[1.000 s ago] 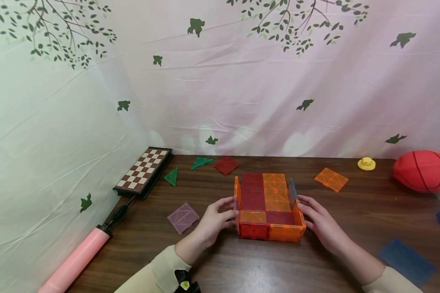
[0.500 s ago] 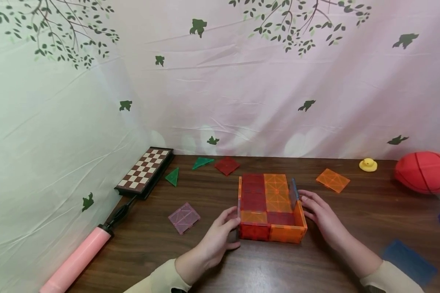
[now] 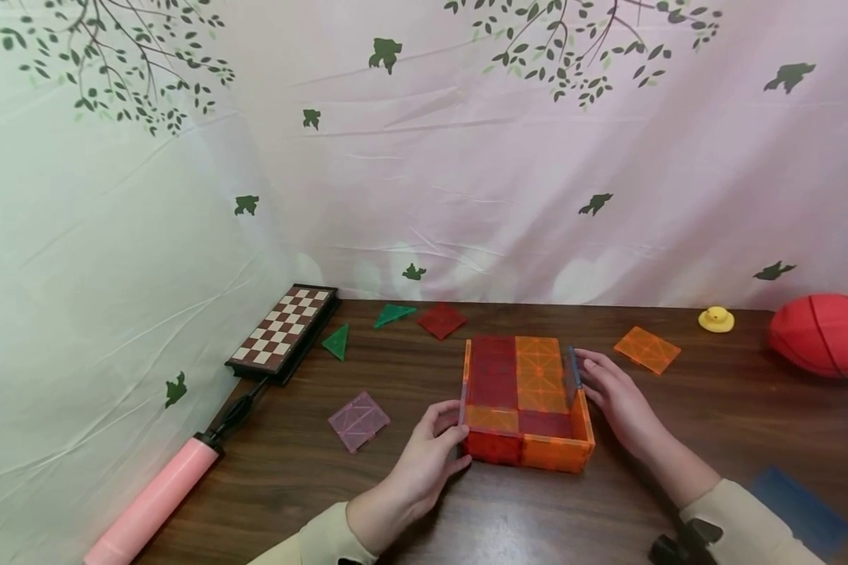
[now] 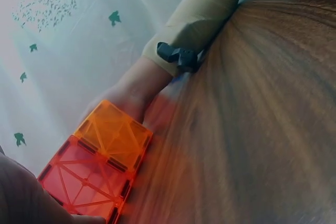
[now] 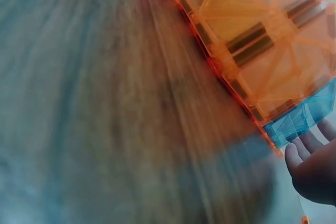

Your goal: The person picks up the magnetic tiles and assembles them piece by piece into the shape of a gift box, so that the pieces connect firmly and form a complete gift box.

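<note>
Low in the middle of the head view, the left hand (image 3: 424, 463) touches the red and orange box (image 3: 557, 453), but I can't tell if it grips; the right hand (image 3: 620, 400), loose, touches its blue wall (image 5: 302, 120). A yellow duck (image 3: 716, 320) sits far right.
</note>
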`<state>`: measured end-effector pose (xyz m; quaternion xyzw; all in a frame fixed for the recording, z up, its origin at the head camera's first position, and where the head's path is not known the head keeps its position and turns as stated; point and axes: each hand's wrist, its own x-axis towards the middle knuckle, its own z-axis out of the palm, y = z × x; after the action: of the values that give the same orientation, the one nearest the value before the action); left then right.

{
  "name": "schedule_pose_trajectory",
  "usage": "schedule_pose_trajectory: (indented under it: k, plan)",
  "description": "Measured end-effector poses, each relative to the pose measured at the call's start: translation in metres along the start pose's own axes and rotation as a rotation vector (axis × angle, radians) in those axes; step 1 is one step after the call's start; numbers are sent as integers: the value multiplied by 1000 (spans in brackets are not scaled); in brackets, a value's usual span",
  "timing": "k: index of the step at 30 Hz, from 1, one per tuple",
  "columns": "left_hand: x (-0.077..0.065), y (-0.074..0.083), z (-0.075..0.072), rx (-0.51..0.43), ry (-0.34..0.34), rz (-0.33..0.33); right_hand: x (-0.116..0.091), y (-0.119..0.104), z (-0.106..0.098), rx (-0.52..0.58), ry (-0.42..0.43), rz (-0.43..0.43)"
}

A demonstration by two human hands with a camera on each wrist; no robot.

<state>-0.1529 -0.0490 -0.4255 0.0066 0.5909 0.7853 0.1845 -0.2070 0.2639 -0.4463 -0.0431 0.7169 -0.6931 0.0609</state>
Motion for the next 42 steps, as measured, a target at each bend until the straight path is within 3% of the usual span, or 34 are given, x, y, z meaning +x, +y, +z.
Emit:
schedule_pose_trajectory:
  k: [10,17,21,27,29,32,37,40,42]
  plan:
    - [18,6,-8,82,85,87,-22,-1,-5,24,29,16]
    - [43,12,-21,111,132,166,-43,-6,-5,66,-3,116]
    - [59,16,-30,107,151,173,-55,-8,-4,95,-95,175]
    - [73,19,-42,42,129,109,-66,-9,-7,166,-328,169]
    - [72,19,-42,14,125,85,-65,-12,-8,156,-367,148]
    - [60,16,-41,-3,121,68,-59,-17,-9,85,-344,94]
    - [30,5,-36,-2,87,67,-37,-23,-11,-78,-120,15]
    - [17,1,-30,-13,44,69,-22,-20,-12,-109,-10,33]
    - [12,-1,-27,-20,15,68,-14,-17,-12,-98,8,64]
